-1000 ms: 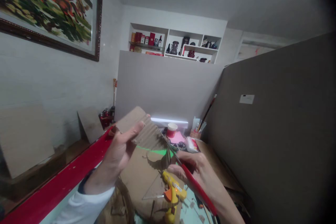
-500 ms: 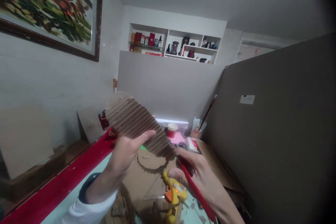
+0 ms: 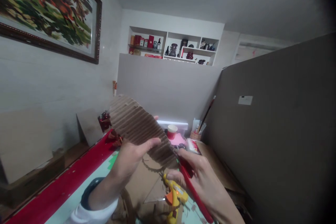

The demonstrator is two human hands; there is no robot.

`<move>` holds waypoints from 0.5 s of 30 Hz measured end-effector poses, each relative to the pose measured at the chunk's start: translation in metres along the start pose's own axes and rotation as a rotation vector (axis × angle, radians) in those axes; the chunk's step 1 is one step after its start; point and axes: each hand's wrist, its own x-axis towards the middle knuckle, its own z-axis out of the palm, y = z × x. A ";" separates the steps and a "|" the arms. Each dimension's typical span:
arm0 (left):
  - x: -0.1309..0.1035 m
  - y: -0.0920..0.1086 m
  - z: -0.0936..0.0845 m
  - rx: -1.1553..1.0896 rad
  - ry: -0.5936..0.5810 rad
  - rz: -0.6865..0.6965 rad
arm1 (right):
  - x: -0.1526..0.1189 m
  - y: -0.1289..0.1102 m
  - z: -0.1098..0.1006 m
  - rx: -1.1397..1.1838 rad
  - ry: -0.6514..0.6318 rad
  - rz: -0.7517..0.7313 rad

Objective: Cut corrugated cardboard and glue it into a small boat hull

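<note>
In the middle of the head view a piece of corrugated cardboard [image 3: 139,122] with its ridges bare is held up, tilted. My left hand [image 3: 132,159] grips its lower edge, thumb on the ridged face. My right hand [image 3: 201,173] is wrapped round a red-handled tool [image 3: 195,192] that looks like pliers. Its tip meets the cardboard's right end; the jaws are mostly hidden by my fingers. Below lies a yellow glue gun [image 3: 177,192] with an orange trigger, beside a clear set square [image 3: 154,193]. A toothed ring of cardboard [image 3: 152,168] shows partly behind the held piece.
A red-edged table [image 3: 65,180] runs along the left, with small scraps near the glue gun. Towards the back stand a red and white paper cup [image 3: 172,132] and a pen holder [image 3: 195,134]. Grey partitions [image 3: 278,129] rise behind and at right; flat cardboard [image 3: 217,164] lies beside them.
The cardboard has shifted slightly right and down, with my left hand moving the same way. My right hand stays at its right end with the tool.
</note>
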 end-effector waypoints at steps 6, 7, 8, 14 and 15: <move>-0.004 -0.002 0.004 -0.039 -0.055 -0.038 | -0.001 -0.003 0.001 -0.001 0.019 0.018; -0.004 -0.002 0.005 -0.066 -0.050 -0.049 | -0.001 -0.002 0.001 -0.012 0.027 0.029; -0.004 -0.002 0.006 -0.102 -0.051 -0.070 | 0.000 -0.001 0.001 -0.024 0.038 0.033; 0.002 0.008 -0.002 -0.325 0.082 -0.062 | 0.001 0.002 0.001 -0.016 0.009 0.060; 0.004 0.009 -0.004 -0.325 0.107 -0.045 | 0.001 0.003 0.000 -0.013 -0.002 0.069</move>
